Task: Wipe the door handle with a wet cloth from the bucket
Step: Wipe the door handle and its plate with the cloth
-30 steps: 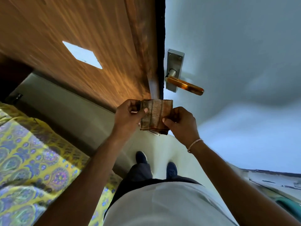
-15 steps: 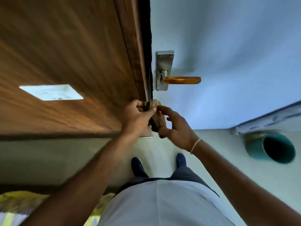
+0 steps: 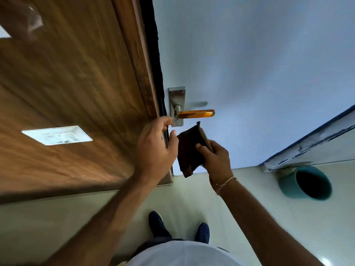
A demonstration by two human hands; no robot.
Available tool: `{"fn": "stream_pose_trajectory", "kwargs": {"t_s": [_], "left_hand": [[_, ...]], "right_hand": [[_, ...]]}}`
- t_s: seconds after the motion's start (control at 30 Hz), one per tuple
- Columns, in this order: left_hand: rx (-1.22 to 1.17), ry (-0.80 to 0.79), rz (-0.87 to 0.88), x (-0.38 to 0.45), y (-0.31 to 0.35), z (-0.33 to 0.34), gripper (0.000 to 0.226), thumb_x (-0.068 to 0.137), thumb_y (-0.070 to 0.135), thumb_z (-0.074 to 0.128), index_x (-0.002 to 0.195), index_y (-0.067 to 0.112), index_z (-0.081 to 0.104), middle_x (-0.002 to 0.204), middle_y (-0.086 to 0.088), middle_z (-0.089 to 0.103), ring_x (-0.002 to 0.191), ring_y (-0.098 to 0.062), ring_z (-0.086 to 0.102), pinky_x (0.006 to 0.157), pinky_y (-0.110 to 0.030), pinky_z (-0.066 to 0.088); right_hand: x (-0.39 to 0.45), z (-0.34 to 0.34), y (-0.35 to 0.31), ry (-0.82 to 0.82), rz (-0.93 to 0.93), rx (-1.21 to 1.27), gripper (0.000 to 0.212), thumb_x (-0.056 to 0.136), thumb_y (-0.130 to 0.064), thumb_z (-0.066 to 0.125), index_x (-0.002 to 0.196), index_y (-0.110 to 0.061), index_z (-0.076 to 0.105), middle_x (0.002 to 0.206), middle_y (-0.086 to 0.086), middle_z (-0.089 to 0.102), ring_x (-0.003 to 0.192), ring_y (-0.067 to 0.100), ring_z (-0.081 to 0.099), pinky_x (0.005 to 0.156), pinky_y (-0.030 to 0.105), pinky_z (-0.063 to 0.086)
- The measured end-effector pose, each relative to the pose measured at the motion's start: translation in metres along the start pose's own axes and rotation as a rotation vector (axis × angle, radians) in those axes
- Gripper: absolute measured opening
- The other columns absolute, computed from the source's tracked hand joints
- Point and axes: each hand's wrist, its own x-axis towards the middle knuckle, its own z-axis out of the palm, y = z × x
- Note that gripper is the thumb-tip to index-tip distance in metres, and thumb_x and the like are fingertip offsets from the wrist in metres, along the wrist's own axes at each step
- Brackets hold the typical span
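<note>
The door handle point(image 3: 196, 114) is an amber lever on a steel plate point(image 3: 177, 96), fixed to a pale blue door. My right hand point(image 3: 216, 160) pinches a folded dark brown cloth point(image 3: 189, 150) just below the lever, with the cloth's top corner close under it but apart from it. My left hand point(image 3: 156, 146) hovers to the left of the cloth, fingers spread and holding nothing, its fingertips near the bottom of the steel plate. A teal bucket point(image 3: 305, 183) stands on the floor at the right, its inside dark.
A wood-grain panel point(image 3: 76, 93) with a white switch plate point(image 3: 57, 135) fills the left. The dark door edge point(image 3: 153, 54) runs between it and the blue door. A worn blue-edged frame point(image 3: 307, 148) slants above the bucket. My shoes point(image 3: 159, 225) stand on pale floor.
My left hand has let go of the cloth and opened beside it. My right hand alone has raised the cloth toward the lever. The view has shifted, with the bucket now lower right.
</note>
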Motion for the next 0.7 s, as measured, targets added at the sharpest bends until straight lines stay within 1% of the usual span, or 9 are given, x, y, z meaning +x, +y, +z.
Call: {"fn": "stream_pose_trajectory", "kwargs": {"t_s": [0.1,0.17,0.23,0.33,0.43,0.5,0.57,0.63,0.7], "left_hand": [[0.229,0.159,0.334,-0.001,-0.006,-0.004,0.027,0.099,0.012,0.067,0.124,0.002,0.07,0.127,-0.011,0.073,0.116,-0.032,0.067,0.102,-0.042,0.053],[0.33,0.223,0.41,0.004,-0.007,-0.008,0.04,0.098,0.013,0.069,0.135,-0.001,0.066,0.148,-0.018,0.063,0.136,-0.038,0.059,0.117,-0.047,0.045],[0.429,0.275,0.414,0.011,-0.005,-0.013,0.06,0.097,0.018,0.07,0.15,-0.004,0.053,0.163,-0.025,0.045,0.153,-0.041,0.042,0.127,-0.051,0.035],[0.562,0.294,0.374,0.025,-0.01,-0.016,0.081,0.097,0.027,0.069,0.162,-0.006,0.031,0.17,-0.029,0.028,0.162,-0.041,0.02,0.134,-0.054,0.021],[0.695,0.251,0.347,0.036,-0.028,-0.013,0.095,0.097,0.035,0.066,0.167,-0.003,0.013,0.174,-0.028,0.018,0.165,-0.036,0.005,0.136,-0.051,0.012],[0.773,0.242,0.355,0.041,-0.039,-0.01,0.098,0.099,0.038,0.063,0.168,0.0,0.005,0.175,-0.028,0.017,0.164,-0.033,0.0,0.136,-0.049,0.008],[0.816,0.271,0.38,0.044,-0.047,-0.007,0.094,0.103,0.041,0.058,0.168,0.003,0.001,0.174,-0.026,0.019,0.164,-0.032,0.001,0.136,-0.047,0.007],[0.819,0.293,0.395,0.045,-0.052,-0.004,0.09,0.106,0.045,0.053,0.168,0.005,0.0,0.175,-0.023,0.02,0.164,-0.032,0.001,0.136,-0.046,0.007],[0.789,0.302,0.409,0.045,-0.055,-0.003,0.086,0.108,0.046,0.049,0.169,0.005,0.003,0.175,-0.023,0.02,0.165,-0.03,-0.001,0.136,-0.047,0.01]], "right_hand": [[0.001,-0.012,-0.011,0.025,-0.024,-0.007,0.016,0.094,-0.005,0.074,0.102,-0.019,0.075,0.1,0.011,0.077,0.096,0.024,0.075,0.084,0.035,0.064],[0.0,-0.017,-0.021,0.007,-0.077,-0.017,0.022,0.089,0.002,0.075,0.104,-0.014,0.075,0.094,0.005,0.076,0.083,0.011,0.074,0.07,0.019,0.06],[-0.001,-0.018,-0.029,-0.008,-0.11,-0.028,0.024,0.089,0.003,0.075,0.108,-0.011,0.075,0.093,0.003,0.076,0.076,0.003,0.073,0.063,0.012,0.056],[-0.005,-0.014,-0.043,-0.006,-0.163,-0.045,0.024,0.089,0.002,0.074,0.109,-0.011,0.075,0.091,0.002,0.076,0.073,0.002,0.073,0.065,0.014,0.056],[-0.006,-0.012,-0.054,0.04,-0.255,-0.12,0.024,0.09,0.002,0.064,0.102,-0.016,0.075,0.086,0.006,0.074,0.071,0.018,0.071,0.064,0.032,0.056],[-0.002,-0.01,-0.06,0.097,-0.38,-0.231,0.028,0.091,-0.002,0.061,0.107,-0.02,0.074,0.096,0.007,0.07,0.08,0.025,0.07,0.07,0.037,0.057],[0.001,-0.008,-0.065,0.154,-0.559,-0.369,0.043,0.091,-0.002,0.06,0.127,-0.023,0.072,0.109,0.005,0.062,0.097,0.02,0.064,0.087,0.032,0.053],[0.004,-0.004,-0.067,0.219,-0.745,-0.464,0.059,0.088,0.002,0.057,0.143,-0.02,0.065,0.118,0.006,0.055,0.11,0.021,0.055,0.093,0.024,0.044],[0.012,0.003,-0.067,0.278,-0.901,-0.537,0.068,0.085,0.003,0.054,0.149,-0.018,0.059,0.13,0.011,0.053,0.123,0.026,0.051,0.097,0.025,0.044]]}}
